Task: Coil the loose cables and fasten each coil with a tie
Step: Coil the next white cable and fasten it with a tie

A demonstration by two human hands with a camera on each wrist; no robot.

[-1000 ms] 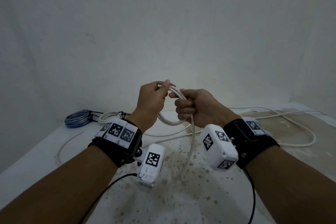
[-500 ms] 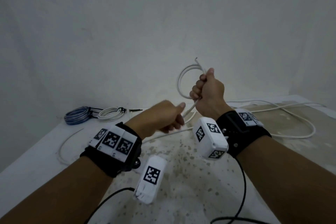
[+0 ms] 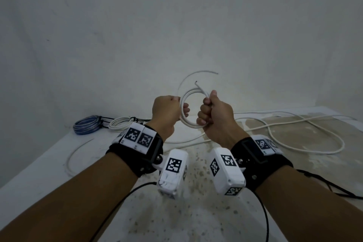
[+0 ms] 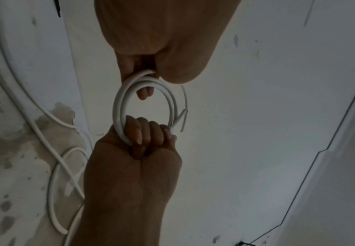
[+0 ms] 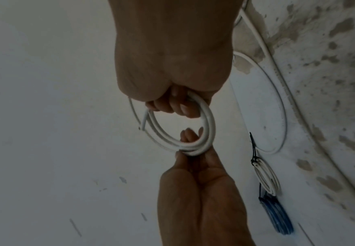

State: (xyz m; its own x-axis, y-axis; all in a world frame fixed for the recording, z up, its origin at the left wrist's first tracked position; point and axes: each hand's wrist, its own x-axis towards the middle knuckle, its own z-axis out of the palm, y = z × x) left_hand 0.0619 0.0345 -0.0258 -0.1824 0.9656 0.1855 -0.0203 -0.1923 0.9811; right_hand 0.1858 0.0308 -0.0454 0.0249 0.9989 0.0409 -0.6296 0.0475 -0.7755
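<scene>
A small coil of thick white cable [image 3: 189, 124] hangs in the air in front of the wall, between my two hands. My left hand [image 3: 170, 110] pinches its left side between thumb and fingers. My right hand [image 3: 211, 111] grips the right side in a fist. The cut cable end [image 3: 196, 83] sticks up beside the right thumb. A thin white wire [image 3: 188, 77] arcs above the coil. In the left wrist view the coil [image 4: 117, 106] is a ring held by the left hand [image 4: 149, 78] and right hand [image 4: 144, 133]. The right wrist view shows the same coil [image 5: 210, 123].
More white cable [image 3: 294, 147] lies in loose loops on the stained table [image 3: 196, 212] to the right. At the back left lie a blue coil [image 3: 86, 125] and a white coil [image 3: 119, 124], both bound with black ties. A thin white wire [image 3: 72, 155] curves near the table's left edge.
Half a second ago the right hand alone held the coil up high while the left hand was lower. The left hand has since come up and taken the coil's left side; the right hand has sunk a little.
</scene>
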